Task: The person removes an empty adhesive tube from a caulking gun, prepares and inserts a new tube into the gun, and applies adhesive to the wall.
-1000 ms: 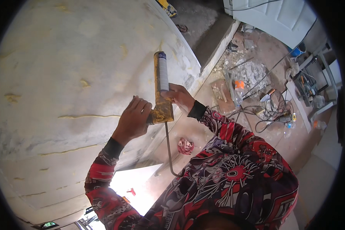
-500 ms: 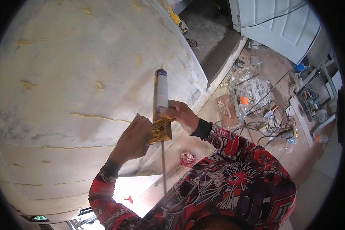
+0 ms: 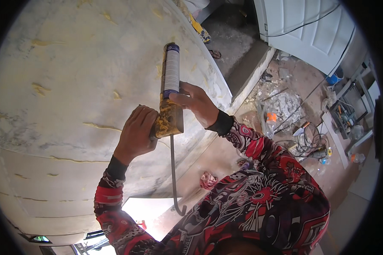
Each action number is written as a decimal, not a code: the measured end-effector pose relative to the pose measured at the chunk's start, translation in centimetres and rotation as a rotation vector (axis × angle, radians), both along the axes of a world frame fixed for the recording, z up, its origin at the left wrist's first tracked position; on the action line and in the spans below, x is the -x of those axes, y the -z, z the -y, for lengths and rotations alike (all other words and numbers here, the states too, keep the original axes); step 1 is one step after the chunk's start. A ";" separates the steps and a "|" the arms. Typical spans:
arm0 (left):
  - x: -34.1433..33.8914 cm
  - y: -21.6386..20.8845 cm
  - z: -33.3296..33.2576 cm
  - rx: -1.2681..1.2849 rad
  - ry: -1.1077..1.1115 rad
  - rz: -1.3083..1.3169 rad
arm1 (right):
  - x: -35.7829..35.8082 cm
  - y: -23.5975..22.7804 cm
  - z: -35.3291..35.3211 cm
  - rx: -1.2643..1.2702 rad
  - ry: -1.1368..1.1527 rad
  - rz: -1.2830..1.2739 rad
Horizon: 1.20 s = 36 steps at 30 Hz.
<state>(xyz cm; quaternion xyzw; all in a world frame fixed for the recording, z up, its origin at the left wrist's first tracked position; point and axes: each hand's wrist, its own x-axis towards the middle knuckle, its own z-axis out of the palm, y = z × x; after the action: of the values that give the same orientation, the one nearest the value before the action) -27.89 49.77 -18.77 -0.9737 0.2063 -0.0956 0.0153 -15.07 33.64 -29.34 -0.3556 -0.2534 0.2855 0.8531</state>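
A caulking gun [image 3: 169, 121], its body smeared with yellow-brown paste, is held up in front of the wall [image 3: 68, 85]. A white and dark blue sealant cartridge [image 3: 172, 68] lies in its cradle. My left hand [image 3: 137, 132] is closed round the gun's handle, which is mostly hidden by the fingers. With fingers and thumb, my right hand [image 3: 198, 104] grips the lower end of the cartridge, just above the gun's body. Out of the back, the hooked metal rod [image 3: 173, 174] hangs toward my shirt. Yellowish beads and dabs streak the pale wall.
A white panelled door [image 3: 300, 29] stands at the upper right beside a doorway. Rubble, tangled cables [image 3: 308, 140], plastic bottles and a tool tray [image 3: 344, 112] lie on the floor to the right. A crumpled red cloth [image 3: 208, 180] is below my right arm.
Both hands have lifted the caulking gun up and slightly left. More of the cartridge and the rod's hooked end now show.
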 end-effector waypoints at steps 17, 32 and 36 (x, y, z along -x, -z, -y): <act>2.3 1.6 0.0 0.114 -0.123 0.003 | 0.8 0.5 -0.2 0.038 -0.087 0.058; 7.5 3.9 2.8 1.384 -0.423 0.305 | 4.6 -5.8 -4.1 0.154 0.148 0.540; 7.6 4.5 4.4 1.409 -0.352 0.411 | 4.9 -5.7 -4.4 0.055 0.053 0.435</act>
<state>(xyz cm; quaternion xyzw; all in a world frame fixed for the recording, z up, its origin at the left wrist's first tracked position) -35.54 45.39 -23.27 -0.7342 -0.0693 -0.3805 -0.5579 -20.01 38.03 -23.68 -0.4387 -0.4141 0.1862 0.7755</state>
